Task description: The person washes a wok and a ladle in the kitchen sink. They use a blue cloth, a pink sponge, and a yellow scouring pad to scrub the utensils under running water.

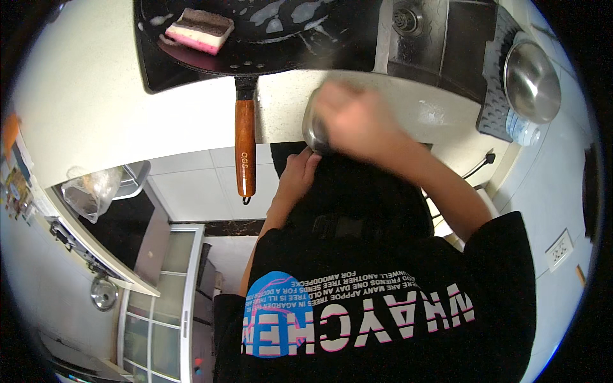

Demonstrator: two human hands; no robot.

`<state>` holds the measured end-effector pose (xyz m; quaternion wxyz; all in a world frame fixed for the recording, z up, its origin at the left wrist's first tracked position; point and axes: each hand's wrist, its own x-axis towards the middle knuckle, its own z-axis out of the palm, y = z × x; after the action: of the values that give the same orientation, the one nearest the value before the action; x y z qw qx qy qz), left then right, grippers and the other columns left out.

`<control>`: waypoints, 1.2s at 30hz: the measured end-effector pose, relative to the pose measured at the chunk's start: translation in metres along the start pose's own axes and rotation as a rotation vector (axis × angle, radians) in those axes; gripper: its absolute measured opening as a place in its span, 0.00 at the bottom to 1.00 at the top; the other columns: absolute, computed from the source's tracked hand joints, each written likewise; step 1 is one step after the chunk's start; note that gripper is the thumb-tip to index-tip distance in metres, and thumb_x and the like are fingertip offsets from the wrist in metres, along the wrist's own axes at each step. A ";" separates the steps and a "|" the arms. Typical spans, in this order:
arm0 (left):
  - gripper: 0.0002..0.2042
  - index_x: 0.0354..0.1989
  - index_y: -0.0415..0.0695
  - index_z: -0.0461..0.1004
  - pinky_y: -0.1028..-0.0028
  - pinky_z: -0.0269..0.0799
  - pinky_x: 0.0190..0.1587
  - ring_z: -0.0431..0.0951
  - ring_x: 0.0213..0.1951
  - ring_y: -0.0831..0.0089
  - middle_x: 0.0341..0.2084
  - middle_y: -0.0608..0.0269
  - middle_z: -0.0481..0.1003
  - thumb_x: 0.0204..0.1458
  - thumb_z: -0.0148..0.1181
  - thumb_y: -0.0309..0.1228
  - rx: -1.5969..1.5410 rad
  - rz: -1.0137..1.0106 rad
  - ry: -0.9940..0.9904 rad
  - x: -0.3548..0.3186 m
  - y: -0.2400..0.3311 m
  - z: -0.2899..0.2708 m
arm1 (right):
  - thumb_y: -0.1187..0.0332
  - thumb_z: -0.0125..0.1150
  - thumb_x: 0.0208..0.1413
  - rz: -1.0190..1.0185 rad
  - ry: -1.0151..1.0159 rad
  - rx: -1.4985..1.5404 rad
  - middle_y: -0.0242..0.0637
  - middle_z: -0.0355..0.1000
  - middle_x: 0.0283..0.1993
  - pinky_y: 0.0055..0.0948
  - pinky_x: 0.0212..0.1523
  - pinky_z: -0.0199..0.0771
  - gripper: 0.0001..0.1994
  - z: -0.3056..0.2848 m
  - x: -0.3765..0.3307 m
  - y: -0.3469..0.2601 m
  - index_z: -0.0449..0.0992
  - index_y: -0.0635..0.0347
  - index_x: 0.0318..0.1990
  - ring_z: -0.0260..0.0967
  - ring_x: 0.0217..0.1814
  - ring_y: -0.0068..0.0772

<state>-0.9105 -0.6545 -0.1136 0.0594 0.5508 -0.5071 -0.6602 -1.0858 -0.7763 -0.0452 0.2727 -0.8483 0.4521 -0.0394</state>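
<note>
Just beyond the counter's near edge, my left hand [299, 171] grips the lower rim of a shiny rounded metal piece [313, 127]. The piece is tipped nearly on edge, and whether it is a bowl or a lid cannot be told. Over its right side, my right hand [354, 110] is curled and blurred by motion. Anything inside those fingers is hidden. A black frying pan [281, 54] with a brown wooden handle [245, 143] lies beyond my left hand, its inside streaked with white suds. In the pan rests a white, pink and grey sponge [201, 30].
A sink [415, 54] with a metal drain lies at the far right. Beside it stand a steel bowl [532, 82] and a clear plastic bottle [522, 129] near a grey ridged mat [495, 105]. The pan handle juts past the counter edge. A plastic bag [92, 191] sits at left.
</note>
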 end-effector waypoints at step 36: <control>0.14 0.25 0.42 0.63 0.59 0.65 0.17 0.72 0.17 0.51 0.10 0.52 0.68 0.56 0.54 0.38 0.298 0.214 0.166 -0.026 0.079 -0.011 | 0.71 0.59 0.48 -0.057 0.198 0.181 0.33 0.67 0.29 0.27 0.23 0.71 0.04 -0.091 -0.008 0.032 0.73 0.60 0.30 0.70 0.27 0.32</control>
<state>-0.9299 -0.6828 -0.0370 0.0889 0.5489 -0.6483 -0.5201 -1.1429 -0.8235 0.0173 0.3009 -0.8247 0.4471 -0.1713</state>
